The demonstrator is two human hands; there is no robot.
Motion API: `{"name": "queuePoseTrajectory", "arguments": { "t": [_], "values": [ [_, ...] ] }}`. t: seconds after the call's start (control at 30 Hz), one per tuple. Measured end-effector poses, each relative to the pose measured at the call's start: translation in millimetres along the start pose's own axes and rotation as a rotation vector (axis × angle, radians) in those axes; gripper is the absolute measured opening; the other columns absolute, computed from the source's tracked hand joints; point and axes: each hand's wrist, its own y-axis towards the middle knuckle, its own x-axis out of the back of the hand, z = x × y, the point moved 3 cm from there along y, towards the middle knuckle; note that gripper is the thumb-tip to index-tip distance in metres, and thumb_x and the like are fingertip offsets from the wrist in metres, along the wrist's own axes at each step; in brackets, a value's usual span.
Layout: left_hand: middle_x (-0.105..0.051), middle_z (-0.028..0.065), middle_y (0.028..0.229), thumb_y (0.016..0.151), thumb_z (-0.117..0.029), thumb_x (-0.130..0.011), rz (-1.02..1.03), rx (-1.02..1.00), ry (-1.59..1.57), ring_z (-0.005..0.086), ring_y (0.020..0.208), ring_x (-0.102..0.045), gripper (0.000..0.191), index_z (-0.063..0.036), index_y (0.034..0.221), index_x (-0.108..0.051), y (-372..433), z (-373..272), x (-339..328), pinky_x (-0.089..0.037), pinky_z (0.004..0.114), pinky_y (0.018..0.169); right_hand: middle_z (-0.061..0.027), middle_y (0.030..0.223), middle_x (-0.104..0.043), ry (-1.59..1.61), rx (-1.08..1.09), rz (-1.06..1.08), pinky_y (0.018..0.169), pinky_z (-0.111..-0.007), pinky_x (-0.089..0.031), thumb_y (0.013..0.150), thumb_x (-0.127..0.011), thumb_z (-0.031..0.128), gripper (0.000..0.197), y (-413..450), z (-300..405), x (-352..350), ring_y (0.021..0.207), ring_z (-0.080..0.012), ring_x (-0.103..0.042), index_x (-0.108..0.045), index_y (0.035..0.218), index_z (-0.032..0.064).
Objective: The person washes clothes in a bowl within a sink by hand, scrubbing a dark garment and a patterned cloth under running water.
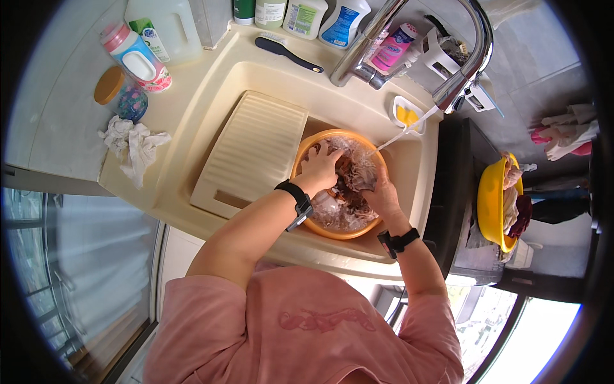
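Note:
An orange plastic basin (341, 234) stands in the cream laundry sink (412, 173), full of bubbly water and a wet brown and whitish cloth (356, 170). At the basin's left side, my left hand (320, 168) lies on the cloth with its fingers spread; whether it grips any is unclear. My right hand (382, 194) is at the basin's right side, its fingers bent around a bunched part of the cloth. Water runs from the chrome faucet (448, 96) into the basin near the right fingertips. Foam hides parts of the fabric.
Left of the basin is a ribbed washboard (254, 144). A black-handled brush (289, 55), bottles (304, 18) and a dish with yellow soap (407, 116) line the back rim. Crumpled white cloth (136, 144) lies on the left ledge. A yellow basin of clothes (491, 206) stands at right.

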Motion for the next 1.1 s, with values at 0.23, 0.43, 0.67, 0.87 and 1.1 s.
{"name": "queuePoseTrajectory", "arguments": {
  "t": [0.23,0.43,0.67,0.87,1.1],
  "values": [
    [-0.004,0.0106,0.141,0.075,-0.037,-0.058,0.283,-0.116,0.414,0.0418,0.127,0.002,0.058,-0.0267,0.128,-0.035,1,0,-50,-0.021,0.066,0.088,-0.021,0.125,-0.032,-0.29,-0.197,0.296,0.086,-0.041,-0.041,0.064,-0.061,0.011,0.087,9,-36,-74,0.108,-0.0385,-0.043,-0.011,0.134,0.0279],
    [-0.015,0.007,0.139,0.08,-0.019,-0.043,0.354,-0.018,0.458,0.0357,0.125,-0.013,0.033,-0.0163,0.11,-0.057,1,13,-65,-0.016,0.065,0.091,-0.0276,0.108,-0.048,-0.247,-0.135,0.298,0.088,-0.043,-0.036,0.065,-0.06,0.011,0.085,27,-61,-98,0.104,-0.0404,-0.045,-0.011,0.134,0.0184],
    [-0.041,0.0129,0.125,0.08,-0.019,-0.043,0.175,0.084,0.66,0.0378,0.123,-0.019,0.036,-0.0064,0.112,-0.054,17,52,-128,-0.02,0.058,0.094,-0.0161,0.124,-0.041,-0.076,-0.339,0.676,0.09,-0.037,-0.037,0.074,-0.051,0.018,0.048,41,-90,-129,0.11,-0.0294,-0.044,-0.042,0.12,0.0129],
    [-0.035,0.0134,0.131,0.082,-0.015,-0.039,0.613,0.135,0.413,0.0376,0.123,-0.022,0.038,-0.0082,0.118,-0.049,25,41,-109,-0.025,0.05,0.095,-0.0175,0.115,-0.049,-0.031,0.025,0.572,0.087,-0.039,-0.039,0.069,-0.052,0.007,0.049,52,-77,-126,0.1,-0.032,-0.051,-0.045,0.116,0.011],
    [-0.028,0.0119,0.134,0.081,-0.021,-0.044,0.486,-0.418,1.034,0.0349,0.12,-0.026,0.041,-0.0078,0.121,-0.046,-36,-24,-43,-0.026,0.058,0.091,-0.0182,0.11,-0.053,0.117,-0.242,-0.122,0.085,-0.036,-0.039,0.07,-0.05,0.0,0.061,69,-79,-45,0.099,-0.0353,-0.051,-0.031,0.126,0.013]
  ]
}}
